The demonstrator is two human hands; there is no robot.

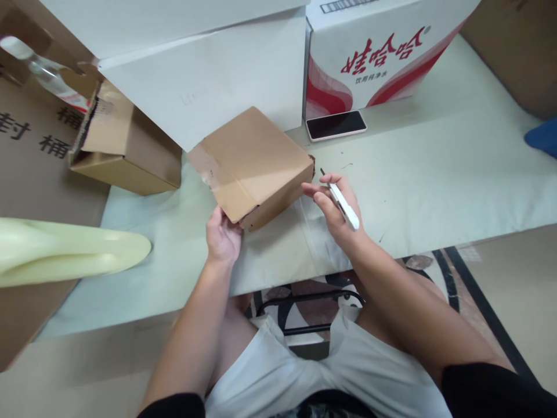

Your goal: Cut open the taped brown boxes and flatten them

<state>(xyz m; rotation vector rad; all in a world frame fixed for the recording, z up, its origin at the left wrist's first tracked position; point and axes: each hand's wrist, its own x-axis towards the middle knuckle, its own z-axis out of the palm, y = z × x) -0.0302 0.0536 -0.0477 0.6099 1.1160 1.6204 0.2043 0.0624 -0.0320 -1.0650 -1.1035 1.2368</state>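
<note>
A brown cardboard box (256,157) lies tilted on the pale table cover, with a torn patch along its left edge. My left hand (223,237) grips its near left corner, fingers tucked under the flap and partly hidden. Close to the box's right end is my right hand (333,203), closed round a white utility knife (343,208). The knife's short dark blade sticks out past the fingers, pointing up and left. Fingertips of this hand are at the box's right side; whether they touch it I cannot tell.
Behind the box stand a white carton (209,87) and a red-and-white water carton (374,64). A phone (336,125) lies before them. Left are another cardboard box (130,145), a plastic bottle (52,75) and a pale yellow object (73,252). A blue object (543,137) is far right.
</note>
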